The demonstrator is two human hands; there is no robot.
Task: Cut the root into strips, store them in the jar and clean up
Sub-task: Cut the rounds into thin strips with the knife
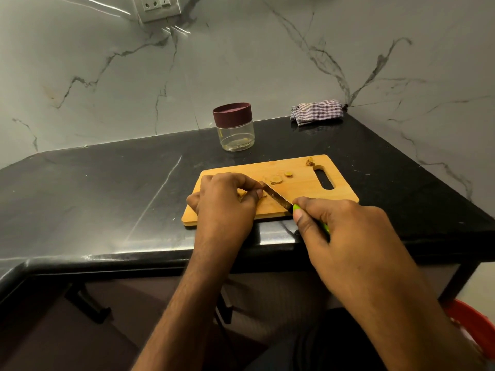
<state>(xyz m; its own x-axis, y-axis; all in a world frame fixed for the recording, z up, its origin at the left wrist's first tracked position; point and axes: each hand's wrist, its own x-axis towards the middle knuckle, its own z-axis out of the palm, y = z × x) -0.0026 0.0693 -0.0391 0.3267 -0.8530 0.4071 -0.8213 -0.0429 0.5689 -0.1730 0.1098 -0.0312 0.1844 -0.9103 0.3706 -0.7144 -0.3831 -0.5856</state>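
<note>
A wooden cutting board (302,183) lies on the black counter. My left hand (225,204) pinches a yellowish root piece (242,194) down on the board's left part; the fingers hide most of it. My right hand (345,231) grips a knife by its green handle (296,208), and the blade (276,195) angles up-left against the root by my left fingertips. Cut round slices (276,179) lie beyond the blade, a smaller one (288,174) is to their right, and a brown scrap (310,162) sits at the far edge. The glass jar (235,129) with a maroon lid stands closed behind the board.
A folded checked cloth (317,111) lies at the back right against the marble wall. The counter's front edge (187,261) runs just under my wrists. A red tub (474,325) shows low on the right, below the counter. A wall socket (156,6) is at the top.
</note>
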